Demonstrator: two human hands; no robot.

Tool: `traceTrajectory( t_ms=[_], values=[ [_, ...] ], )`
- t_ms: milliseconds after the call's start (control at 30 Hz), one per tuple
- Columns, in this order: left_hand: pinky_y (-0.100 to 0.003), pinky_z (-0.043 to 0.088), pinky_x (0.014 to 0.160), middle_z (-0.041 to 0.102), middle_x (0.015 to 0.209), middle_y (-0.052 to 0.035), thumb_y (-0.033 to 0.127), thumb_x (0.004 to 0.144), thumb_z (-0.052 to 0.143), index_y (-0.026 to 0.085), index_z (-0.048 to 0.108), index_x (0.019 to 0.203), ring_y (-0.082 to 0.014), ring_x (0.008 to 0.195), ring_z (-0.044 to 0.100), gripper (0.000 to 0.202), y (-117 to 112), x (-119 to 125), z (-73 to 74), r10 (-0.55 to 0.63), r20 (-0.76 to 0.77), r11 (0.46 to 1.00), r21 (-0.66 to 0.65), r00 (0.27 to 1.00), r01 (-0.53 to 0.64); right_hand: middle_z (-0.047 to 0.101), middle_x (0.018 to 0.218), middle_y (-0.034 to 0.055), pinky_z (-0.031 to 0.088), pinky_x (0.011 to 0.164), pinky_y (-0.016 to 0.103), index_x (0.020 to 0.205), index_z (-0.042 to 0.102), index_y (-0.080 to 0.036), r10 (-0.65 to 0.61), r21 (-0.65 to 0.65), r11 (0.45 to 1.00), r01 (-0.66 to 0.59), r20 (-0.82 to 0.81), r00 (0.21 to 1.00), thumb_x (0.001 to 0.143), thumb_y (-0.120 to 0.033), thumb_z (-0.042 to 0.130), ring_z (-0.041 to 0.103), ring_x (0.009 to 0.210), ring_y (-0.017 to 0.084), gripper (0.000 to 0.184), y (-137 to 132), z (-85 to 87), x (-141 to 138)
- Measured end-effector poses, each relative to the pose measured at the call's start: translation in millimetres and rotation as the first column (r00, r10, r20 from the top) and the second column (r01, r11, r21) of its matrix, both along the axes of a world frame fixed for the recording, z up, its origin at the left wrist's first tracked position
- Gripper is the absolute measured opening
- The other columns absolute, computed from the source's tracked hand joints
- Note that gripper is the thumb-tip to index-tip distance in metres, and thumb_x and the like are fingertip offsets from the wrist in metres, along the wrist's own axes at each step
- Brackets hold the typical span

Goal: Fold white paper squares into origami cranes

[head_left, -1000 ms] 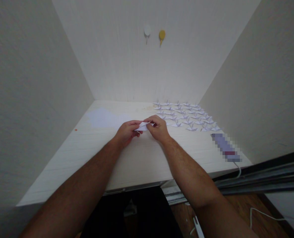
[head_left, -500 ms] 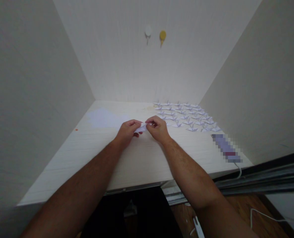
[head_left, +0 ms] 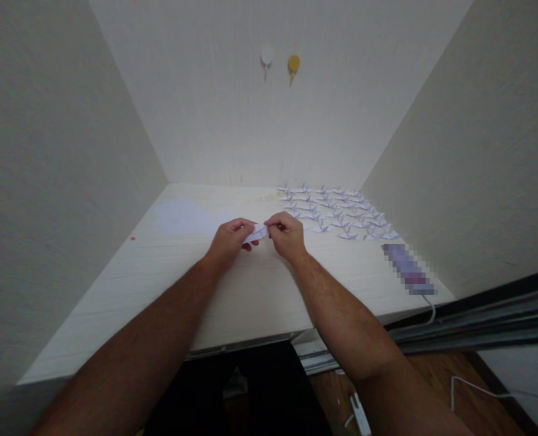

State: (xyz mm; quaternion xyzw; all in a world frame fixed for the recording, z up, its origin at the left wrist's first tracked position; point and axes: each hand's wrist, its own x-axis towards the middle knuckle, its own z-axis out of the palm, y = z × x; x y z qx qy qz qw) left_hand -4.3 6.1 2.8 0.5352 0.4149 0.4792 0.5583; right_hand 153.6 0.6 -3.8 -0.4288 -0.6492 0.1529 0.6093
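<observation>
Both my hands meet over the middle of a pale wooden desk (head_left: 160,284). Between them is a small folded piece of white paper (head_left: 256,232). My left hand (head_left: 229,240) pinches its left end and my right hand (head_left: 287,234) pinches its right end, fingers curled closed on it just above the desk top. Several rows of finished small white paper cranes (head_left: 336,212) lie on the desk just behind and to the right of my right hand.
A flat sheet of pale paper (head_left: 182,217) lies at the back left of the desk. A blurred-out oblong device (head_left: 407,270) with a white cable sits at the right edge. Walls close in on three sides, with two hooks (head_left: 280,62) on the back wall. A tiny red speck (head_left: 133,238) is at left.
My hands keep the same grip, the fingers shifting slightly on the paper. The whole view has slid a little left as my head moved.
</observation>
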Motion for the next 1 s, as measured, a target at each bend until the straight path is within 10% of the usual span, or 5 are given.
traceTrajectory(
  t_ms=[333, 1000],
  values=[
    [-0.025, 0.054, 0.05, 0.069, 0.071, -0.0054, 0.036, 0.066, 0.073, 0.013, 0.071, 0.078, -0.0169, 0.062, 0.065, 0.026, 1.2, 4.1, 0.9, 0.022, -0.021, 0.997, -0.075, 1.0, -0.024, 0.067, 0.072, -0.0006, 0.049, 0.065, 0.024, 0.084, 0.073, -0.019, -0.046, -0.025, 0.998, 0.051, 0.156, 0.987, 0.074, -0.013, 0.061, 0.056, 0.063, 0.011, 0.017, 2.6, -0.6, -1.7],
    [-0.033, 0.06, 0.067, 0.074, 0.084, -0.0089, 0.046, 0.063, 0.081, 0.011, 0.076, 0.09, -0.0199, 0.076, 0.067, 0.044, -3.2, 1.1, 2.3, 0.079, -0.016, 0.994, 0.078, 0.997, -0.078, 0.063, 0.069, -0.0011, 0.049, 0.058, 0.025, 0.081, 0.066, -0.019, 0.028, -0.277, 0.958, -0.07, -0.153, 0.988, 0.07, -0.04, 0.071, 0.057, 0.063, 0.012, 0.025, -1.1, 2.9, -4.5]
  ],
)
